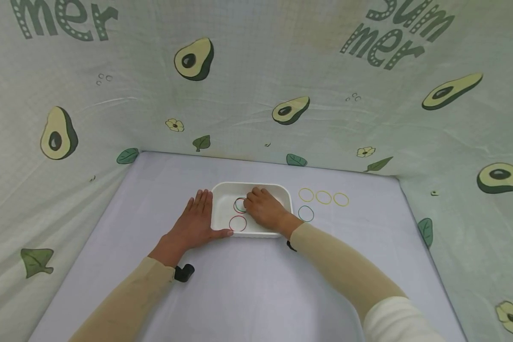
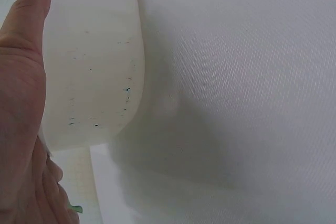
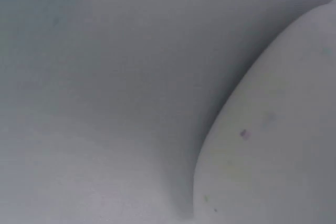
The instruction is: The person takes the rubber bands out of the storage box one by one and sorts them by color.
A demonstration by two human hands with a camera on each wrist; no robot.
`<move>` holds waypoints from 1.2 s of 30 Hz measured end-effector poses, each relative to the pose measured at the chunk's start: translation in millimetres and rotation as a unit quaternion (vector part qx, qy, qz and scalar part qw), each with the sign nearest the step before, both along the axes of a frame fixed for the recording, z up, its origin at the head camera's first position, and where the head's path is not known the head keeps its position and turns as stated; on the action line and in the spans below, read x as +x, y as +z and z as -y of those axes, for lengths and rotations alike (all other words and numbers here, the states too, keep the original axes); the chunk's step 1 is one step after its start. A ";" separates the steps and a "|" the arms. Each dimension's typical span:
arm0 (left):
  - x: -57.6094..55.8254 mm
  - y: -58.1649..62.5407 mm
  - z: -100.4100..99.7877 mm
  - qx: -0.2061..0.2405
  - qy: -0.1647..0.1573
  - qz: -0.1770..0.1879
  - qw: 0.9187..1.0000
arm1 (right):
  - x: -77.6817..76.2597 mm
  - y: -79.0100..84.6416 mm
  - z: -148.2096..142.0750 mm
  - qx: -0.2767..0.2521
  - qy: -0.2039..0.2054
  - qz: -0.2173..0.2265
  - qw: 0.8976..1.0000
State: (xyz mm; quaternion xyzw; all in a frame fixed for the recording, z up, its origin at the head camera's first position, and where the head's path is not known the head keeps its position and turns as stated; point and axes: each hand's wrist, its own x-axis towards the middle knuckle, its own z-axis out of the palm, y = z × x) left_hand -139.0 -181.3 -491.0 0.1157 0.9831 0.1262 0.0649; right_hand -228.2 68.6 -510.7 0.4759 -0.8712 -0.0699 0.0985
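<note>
A shallow white tray [image 1: 262, 232] lies on the table. My left hand [image 1: 198, 222] rests against its left end, fingers straight and thumb stretched along the front rim. In the left wrist view, the left hand [image 2: 23, 98] lies along the tray's outer wall [image 2: 94, 66]. My right hand [image 1: 265, 207] reaches into the tray, fingers bent downward. Its fingers overlap the right edge of a thin green ring [image 1: 236, 205], which lies over a thin red ring [image 1: 234, 209]. The fingertips are hidden, so I cannot tell if they pinch a ring. Another red ring [image 1: 237, 216] lies nearer the front rim.
Right of the tray, three thin yellow rings [image 1: 306, 188] lie in a row on the white tabletop [image 1: 248, 285], with a green ring [image 1: 306, 206] below them. A printed avocado cloth [image 1: 239, 128] closes off the back and sides. The right wrist view is blurred, showing mostly pale surfaces.
</note>
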 end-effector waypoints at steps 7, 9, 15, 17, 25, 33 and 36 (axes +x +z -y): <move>-0.2 -0.5 -0.4 -0.002 0.002 0.000 1.000 | 0.4 -1.2 2.0 0.022 0.007 -0.015 1.000; -0.5 -1.1 -0.4 -0.002 0.002 0.000 1.000 | 0.1 -1.7 2.2 0.021 0.008 -0.014 1.000; -0.7 -1.3 -0.3 -0.003 0.003 -0.001 1.000 | 2.6 2.5 5.4 0.004 -0.002 -0.011 1.000; -0.4 -0.4 -0.3 -0.003 0.003 0.000 1.000 | 5.1 4.8 7.6 -0.001 -0.001 -0.010 1.000; 0.5 1.6 0.0 -0.004 -0.003 0.000 1.000 | 12.3 9.0 10.7 -0.002 0.027 0.031 0.999; -0.6 0.3 0.4 0.001 0.000 0.006 1.000 | 2.4 11.1 13.5 -0.057 0.022 0.042 0.997; -0.9 -0.3 0.0 0.004 0.002 0.013 1.000 | 0.0 9.3 17.9 -0.052 0.024 0.063 0.996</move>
